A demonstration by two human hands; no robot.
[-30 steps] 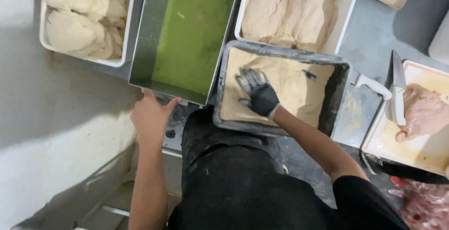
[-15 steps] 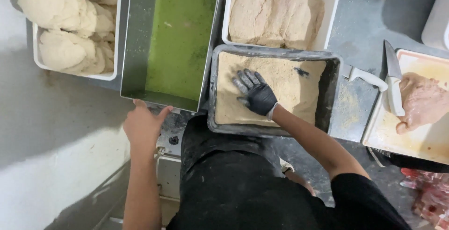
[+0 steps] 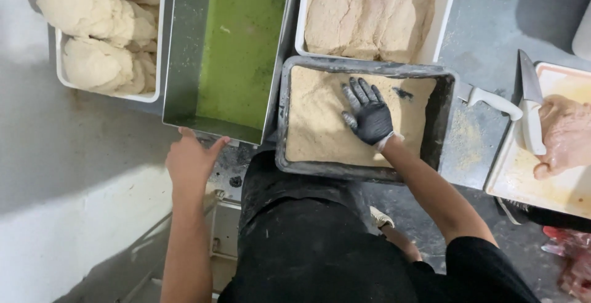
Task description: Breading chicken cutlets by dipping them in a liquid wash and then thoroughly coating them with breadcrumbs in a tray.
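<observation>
In the dark crumb tray (image 3: 289, 118) the black-gloved right hand (image 3: 368, 115) presses flat, fingers spread — left of it, the bare left hand (image 3: 189, 160), fingers loosely spread, touches the green-liquid pan (image 3: 181, 50).

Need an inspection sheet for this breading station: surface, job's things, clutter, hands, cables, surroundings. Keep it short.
Surface: grey worktop, dusted with crumbs beside the crumb tray.
Job's things: dark crumb tray filled with breadcrumbs; metal pan of green liquid; white tub of floured pieces; white tub of breaded pieces.
Clutter: white-handled knife and raw meat on a cutting board.
Hands: right hand, in a black glove, pressed flat on the crumbs, no grip; left hand, bare, at the near edge of the green pan.
Cables: nothing seen.
Surroundings: pale floor to the left; black apron.
</observation>
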